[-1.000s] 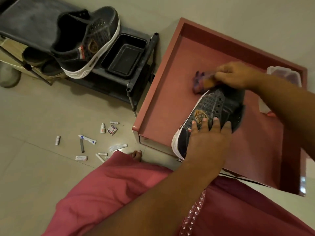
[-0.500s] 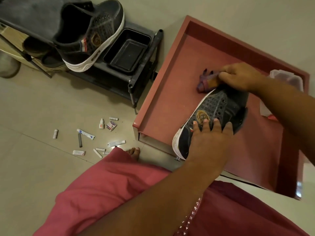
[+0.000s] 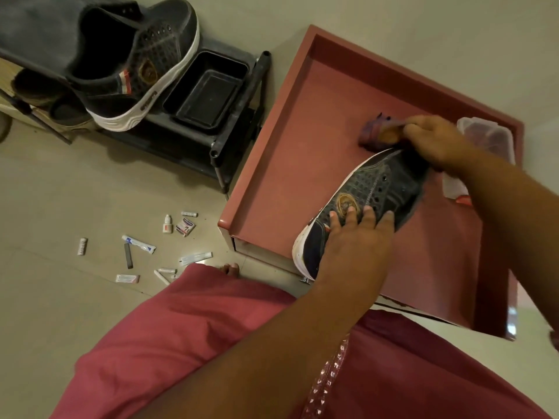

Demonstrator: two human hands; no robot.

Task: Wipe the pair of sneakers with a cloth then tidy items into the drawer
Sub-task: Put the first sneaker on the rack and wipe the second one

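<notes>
Hands are working apart: left hand [image 3: 352, 246] is gripping the sneaker [image 3: 360, 204] at its stiff, light heel; right hand [image 3: 435, 143] is pinching the soft cloth [image 3: 375, 134] against the far toe.

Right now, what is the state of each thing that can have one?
Drawer: open.
Sneaker in hand: tilted over the drawer.
Second sneaker: resting on the shoe rack.
Cloth: bunched, pressed to the held sneaker.
Left hand: grips the sneaker.
Right hand: holds the cloth.
Black tray: empty.
Small tubes and packets: scattered on the floor.
</notes>
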